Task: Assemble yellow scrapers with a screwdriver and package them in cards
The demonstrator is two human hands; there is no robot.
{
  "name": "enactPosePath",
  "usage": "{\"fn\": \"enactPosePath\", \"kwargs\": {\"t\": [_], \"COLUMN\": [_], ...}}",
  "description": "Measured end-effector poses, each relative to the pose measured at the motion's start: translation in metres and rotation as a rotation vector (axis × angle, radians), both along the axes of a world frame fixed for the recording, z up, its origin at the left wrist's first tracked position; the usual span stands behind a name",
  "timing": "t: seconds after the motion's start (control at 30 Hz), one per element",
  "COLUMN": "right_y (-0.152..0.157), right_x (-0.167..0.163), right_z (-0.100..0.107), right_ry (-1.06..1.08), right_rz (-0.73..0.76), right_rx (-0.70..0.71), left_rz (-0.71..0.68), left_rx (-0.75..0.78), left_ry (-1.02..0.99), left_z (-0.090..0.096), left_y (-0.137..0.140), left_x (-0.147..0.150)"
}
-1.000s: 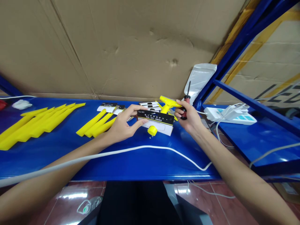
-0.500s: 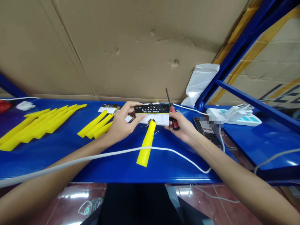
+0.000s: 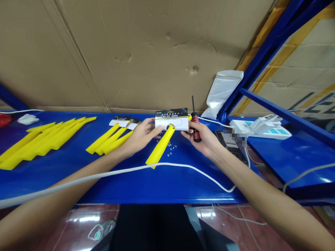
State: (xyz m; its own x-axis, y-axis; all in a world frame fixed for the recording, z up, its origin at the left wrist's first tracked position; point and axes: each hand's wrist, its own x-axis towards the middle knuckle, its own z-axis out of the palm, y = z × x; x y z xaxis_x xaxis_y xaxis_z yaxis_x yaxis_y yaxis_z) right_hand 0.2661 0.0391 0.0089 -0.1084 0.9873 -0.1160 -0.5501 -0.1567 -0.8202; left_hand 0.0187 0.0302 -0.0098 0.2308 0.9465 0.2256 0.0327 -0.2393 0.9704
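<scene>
A black-and-white printed card [image 3: 167, 123] is held upright above the table, with the yellow handle [image 3: 160, 146] of a scraper sticking out through its round hole and slanting down toward me. My left hand [image 3: 142, 136] pinches the card's left edge, thumb in front. At the card's right edge are the fingertips of my right hand [image 3: 202, 137], which also grips a red-and-black screwdriver [image 3: 195, 129], its shaft pointing up. The scraper's head is hidden behind the card. Small nuts and screws [image 3: 170, 148] lie scattered beneath.
Several carded yellow scrapers [image 3: 108, 139] lie left of my hands, with a row of yellow handles [image 3: 49, 139] farther left. To the right are a phone [image 3: 229, 143] and a white power strip [image 3: 264, 129]. A white cable [image 3: 125, 171] crosses in front of my forearms.
The card has moved slightly right and tilted back, and the yellow handle's lower end has swung left and up. The screwdriver has shifted a little right, still in my right hand.
</scene>
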Motion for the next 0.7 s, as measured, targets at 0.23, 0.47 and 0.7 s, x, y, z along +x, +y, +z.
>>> {"fn": "enactPosePath", "kwargs": {"t": [0.23,0.47,0.7], "right_y": [0.0,-0.003,-0.005], "right_x": [0.0,-0.002,-0.003], "right_z": [-0.001,0.001,0.001], "right_ry": [0.021,-0.001,-0.027], "right_rz": [-0.015,-0.013,0.032], "right_rx": [0.036,0.096,0.132], "left_rz": [-0.099,-0.299,-0.348], "left_rx": [-0.126,-0.035,-0.3], "left_ry": [-0.128,-0.034,-0.244], "left_z": [0.003,0.007,0.013], "left_y": [-0.004,-0.004,-0.006], "left_x": [0.001,-0.001,-0.002]}}
